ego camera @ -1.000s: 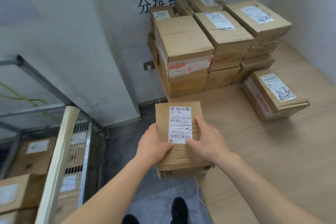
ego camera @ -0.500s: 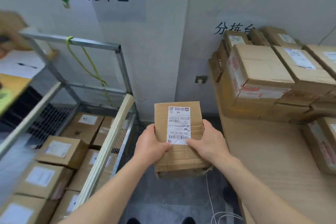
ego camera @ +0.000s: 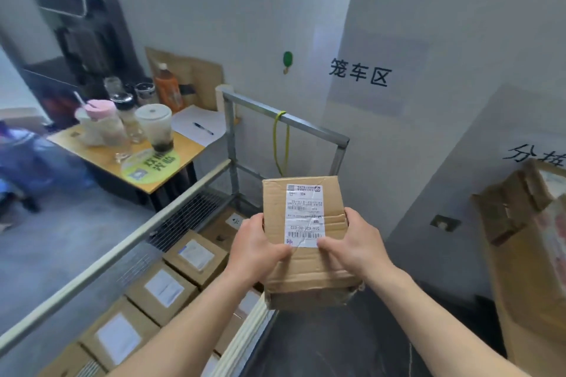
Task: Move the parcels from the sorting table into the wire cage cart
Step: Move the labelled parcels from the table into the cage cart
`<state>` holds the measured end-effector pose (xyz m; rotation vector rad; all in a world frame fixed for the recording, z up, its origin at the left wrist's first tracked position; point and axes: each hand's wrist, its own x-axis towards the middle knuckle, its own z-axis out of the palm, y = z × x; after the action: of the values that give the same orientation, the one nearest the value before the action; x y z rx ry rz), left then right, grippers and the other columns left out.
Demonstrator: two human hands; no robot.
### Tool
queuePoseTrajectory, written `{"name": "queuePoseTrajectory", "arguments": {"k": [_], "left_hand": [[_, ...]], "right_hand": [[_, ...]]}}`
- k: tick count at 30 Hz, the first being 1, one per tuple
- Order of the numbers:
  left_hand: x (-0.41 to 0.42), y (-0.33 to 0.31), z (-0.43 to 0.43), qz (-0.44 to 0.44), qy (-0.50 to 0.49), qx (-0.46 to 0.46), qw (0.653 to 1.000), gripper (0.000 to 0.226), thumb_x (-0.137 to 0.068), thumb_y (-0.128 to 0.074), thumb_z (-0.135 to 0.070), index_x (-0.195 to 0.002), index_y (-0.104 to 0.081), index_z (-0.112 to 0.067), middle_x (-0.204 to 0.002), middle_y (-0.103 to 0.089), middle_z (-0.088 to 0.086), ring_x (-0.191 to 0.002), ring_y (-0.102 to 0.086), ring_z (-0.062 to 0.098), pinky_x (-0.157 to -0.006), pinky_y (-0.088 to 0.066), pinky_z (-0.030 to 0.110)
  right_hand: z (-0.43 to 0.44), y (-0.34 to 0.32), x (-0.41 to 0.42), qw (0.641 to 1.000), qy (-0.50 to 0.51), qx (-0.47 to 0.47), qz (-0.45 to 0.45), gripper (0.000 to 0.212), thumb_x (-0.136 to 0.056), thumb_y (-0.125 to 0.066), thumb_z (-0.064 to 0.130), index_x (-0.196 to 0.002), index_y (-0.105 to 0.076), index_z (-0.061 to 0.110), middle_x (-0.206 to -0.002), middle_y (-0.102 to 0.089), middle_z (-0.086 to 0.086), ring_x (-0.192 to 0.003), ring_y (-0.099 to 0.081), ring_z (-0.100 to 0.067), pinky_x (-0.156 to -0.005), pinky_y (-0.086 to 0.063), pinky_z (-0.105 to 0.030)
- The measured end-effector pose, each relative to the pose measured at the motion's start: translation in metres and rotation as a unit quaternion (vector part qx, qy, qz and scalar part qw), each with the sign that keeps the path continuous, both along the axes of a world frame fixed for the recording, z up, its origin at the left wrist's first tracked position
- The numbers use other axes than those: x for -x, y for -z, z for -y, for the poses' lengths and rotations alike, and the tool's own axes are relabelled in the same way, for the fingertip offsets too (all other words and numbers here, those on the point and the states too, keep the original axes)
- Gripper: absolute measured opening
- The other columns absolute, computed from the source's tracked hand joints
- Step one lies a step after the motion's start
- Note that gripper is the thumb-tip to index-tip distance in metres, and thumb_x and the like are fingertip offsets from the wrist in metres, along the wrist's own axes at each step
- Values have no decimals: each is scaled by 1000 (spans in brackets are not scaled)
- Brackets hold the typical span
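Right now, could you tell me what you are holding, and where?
A cardboard box, held by both hands: left hand and right hand grip its opposite sides.

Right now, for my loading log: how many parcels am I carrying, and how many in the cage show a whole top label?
Held parcel: 1
Cart parcels with a whole top label showing: 3
Total: 4
More boxes in the wire cage cart are partly hidden or cut off, so they are not counted.

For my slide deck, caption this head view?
Both hands carry a labelled parcel toward the wire cage cart.
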<state>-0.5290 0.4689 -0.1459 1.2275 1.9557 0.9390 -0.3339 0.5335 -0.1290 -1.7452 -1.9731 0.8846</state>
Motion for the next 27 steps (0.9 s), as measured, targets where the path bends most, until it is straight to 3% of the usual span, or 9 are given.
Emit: {"name": "queuePoseTrajectory", "arguments": {"k": [5, 11, 17, 21, 27], "left_hand": [[57, 1, -5, 2, -63, -4, 998, 63, -67, -89, -29, -122, -59, -23, -116, -57, -5, -100, -58, 11, -87, -55, 33], [102, 22, -26, 22, -150, 23, 988, 66, -67, -88, -31, -122, -53, -28, -115, -51, -7, -90, -51, 1, -69, -41, 18], [122, 45, -82, 40, -249, 59, 966, 67, -66, -86, -27, -124, -53, -26, -117, -53, -3, -103, -58, 16, -93, -53, 40], [132, 63, -120, 68, -305, 76, 947, 65, -68, -83, -17, -126, -55, -24, -121, -57, -1, -107, -60, 18, -95, -54, 42], [139, 106, -156, 105, -340, 82, 931, 61, -72, -84, -13, -123, -56, -30, -116, -65, -8, -103, -63, 14, -88, -56, 36]], "right_hand": [[-32, -2, 65, 998, -60, -9, -1, 45, -68, -85, 40, -103, -59, 31, -93, -66, 21, -90, -64, -7, -79, -47, -24], [-85, 12, 130, 989, -145, 7, 23, 47, -67, -85, 41, -103, -56, 35, -94, -65, 21, -91, -63, -9, -85, -49, -31], [-164, 44, 182, 970, -239, 37, 32, 44, -71, -80, 43, -107, -56, 33, -97, -67, 19, -90, -64, -8, -84, -51, -33], [-215, 64, 209, 953, -292, 70, 31, 42, -72, -75, 44, -107, -54, 34, -95, -66, 22, -88, -63, 0, -80, -52, -33], [-258, 109, 232, 937, -331, 80, 75, 51, -75, -75, 43, -117, -48, 34, -108, -66, 16, -98, -64, -13, -82, -51, -35]]}}
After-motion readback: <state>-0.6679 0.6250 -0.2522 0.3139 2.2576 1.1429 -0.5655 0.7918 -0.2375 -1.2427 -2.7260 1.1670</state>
